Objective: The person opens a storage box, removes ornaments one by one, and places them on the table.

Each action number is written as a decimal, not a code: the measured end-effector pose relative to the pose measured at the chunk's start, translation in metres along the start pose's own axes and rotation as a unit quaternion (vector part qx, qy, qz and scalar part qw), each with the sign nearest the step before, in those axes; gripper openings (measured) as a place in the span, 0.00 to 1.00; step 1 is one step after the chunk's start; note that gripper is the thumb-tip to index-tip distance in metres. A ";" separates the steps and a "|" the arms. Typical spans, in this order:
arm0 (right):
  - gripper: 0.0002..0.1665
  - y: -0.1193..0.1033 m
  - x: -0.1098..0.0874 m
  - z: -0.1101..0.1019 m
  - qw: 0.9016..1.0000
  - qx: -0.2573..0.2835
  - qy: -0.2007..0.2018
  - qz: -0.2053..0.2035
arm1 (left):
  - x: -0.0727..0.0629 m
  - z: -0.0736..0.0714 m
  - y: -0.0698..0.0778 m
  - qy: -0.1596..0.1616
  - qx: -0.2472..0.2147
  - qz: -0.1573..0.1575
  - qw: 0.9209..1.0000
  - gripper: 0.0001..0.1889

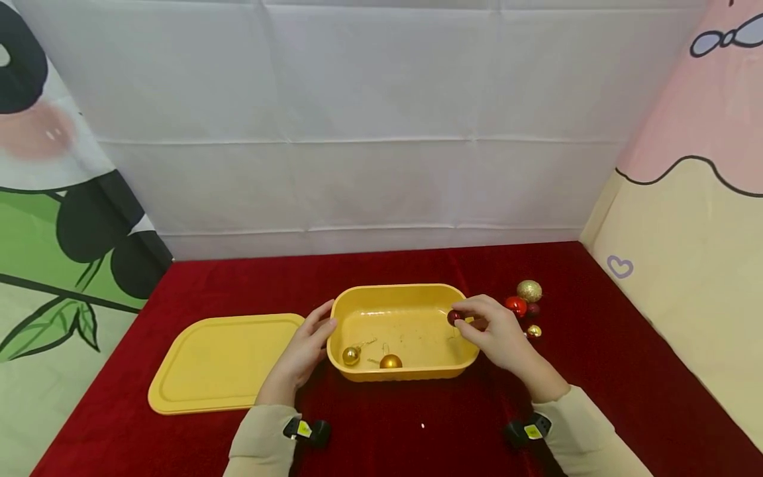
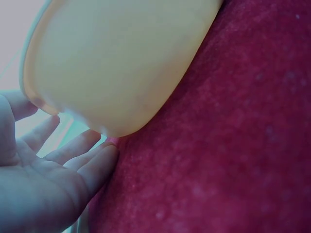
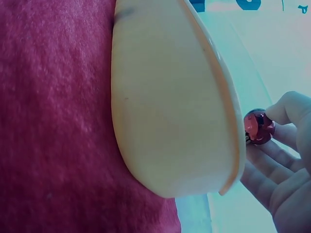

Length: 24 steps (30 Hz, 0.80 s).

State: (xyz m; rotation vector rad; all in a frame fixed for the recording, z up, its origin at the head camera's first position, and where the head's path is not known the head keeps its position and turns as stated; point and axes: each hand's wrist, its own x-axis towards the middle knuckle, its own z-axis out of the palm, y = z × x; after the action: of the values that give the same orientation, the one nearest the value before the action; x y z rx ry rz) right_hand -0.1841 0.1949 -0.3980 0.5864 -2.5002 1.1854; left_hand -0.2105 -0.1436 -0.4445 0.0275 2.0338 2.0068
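Observation:
A yellow rectangular box stands in the middle of the table in the head view. Two gold Christmas baubles, a small shiny one and a matte one, lie inside near its front wall, with thin hanging loops. My right hand pinches a dark red bauble between thumb and fingers, over the box's right end. In the right wrist view this glossy bauble shows just beyond the rim. At the opposite end, my left hand touches the box, its fingers fairly straight along the outer wall.
A yellow lid lies flat on the red cloth, left of the box. Right of my right hand sit a glittery gold bauble, a red one, a dark red one and a small gold one.

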 end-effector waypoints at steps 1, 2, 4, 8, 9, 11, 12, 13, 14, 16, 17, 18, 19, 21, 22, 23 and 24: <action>0.13 0.001 -0.001 -0.001 1.000 -0.002 0.005 0.002 | 0.000 0.000 0.000 -0.001 -0.001 0.000 1.000 0.27; 0.13 0.003 -0.001 -0.002 1.000 -0.003 0.009 0.004 | 0.000 0.001 0.000 -0.002 -0.001 0.000 1.000 0.26; 0.13 0.005 -0.003 -0.004 1.000 -0.003 0.017 0.009 | 0.000 0.001 0.000 -0.005 0.002 0.000 1.000 0.26; 0.14 0.008 -0.004 -0.008 1.000 0.006 0.027 0.012 | 0.000 0.003 0.001 -0.004 0.004 -0.004 1.000 0.26; 0.14 0.009 -0.004 -0.009 0.999 0.009 0.030 0.013 | 0.000 0.003 0.001 -0.003 0.005 -0.005 1.000 0.26; 0.15 0.011 -0.004 -0.011 0.999 0.012 0.034 0.016 | 0.000 0.003 0.001 -0.001 0.005 -0.005 1.000 0.26; 0.15 0.013 -0.004 -0.012 0.999 0.012 0.036 0.018 | 0.000 0.002 0.001 -0.001 0.005 -0.005 1.000 0.26; 0.15 0.014 -0.004 -0.013 0.999 0.008 0.039 0.019 | 0.000 0.002 0.001 -0.001 0.006 -0.004 1.000 0.26; 0.15 0.015 -0.004 -0.014 0.999 0.004 0.041 0.021 | 0.000 0.002 0.001 -0.001 0.006 -0.002 1.000 0.26; 0.15 0.016 -0.004 -0.017 0.999 -0.009 0.046 0.023 | 0.000 0.001 0.000 0.000 0.005 -0.001 1.000 0.26; 0.15 0.017 -0.003 -0.018 0.998 -0.015 0.049 0.023 | 0.000 0.001 0.000 0.000 0.005 0.000 1.000 0.26; 0.15 0.018 -0.003 -0.019 0.998 -0.020 0.052 0.022 | 0.000 0.000 0.000 0.000 0.004 0.000 1.000 0.26; 0.15 0.018 -0.003 -0.021 0.998 -0.025 0.055 0.022 | -0.001 0.000 0.000 0.001 0.004 0.000 1.000 0.26; 0.15 0.019 -0.003 -0.024 0.997 -0.034 0.059 0.023 | -0.001 0.000 0.000 0.001 0.003 0.000 1.000 0.27; 0.15 0.019 -0.003 -0.025 0.997 -0.036 0.061 0.024 | -0.001 0.000 0.000 0.001 0.003 -0.001 1.000 0.27; 0.15 0.020 -0.003 -0.026 0.997 -0.040 0.062 0.026 | -0.001 0.000 0.000 0.001 0.004 -0.001 1.000 0.27; 0.15 0.021 -0.003 -0.027 0.997 -0.043 0.062 0.028 | -0.001 0.000 0.000 0.001 0.006 -0.001 1.000 0.27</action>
State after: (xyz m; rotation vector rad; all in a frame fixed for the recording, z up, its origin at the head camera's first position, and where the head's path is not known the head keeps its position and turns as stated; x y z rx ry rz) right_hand -0.1883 0.2291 -0.3964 0.4107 -2.4621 1.0928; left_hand -0.2098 -0.1438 -0.4442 0.0274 2.0460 1.9944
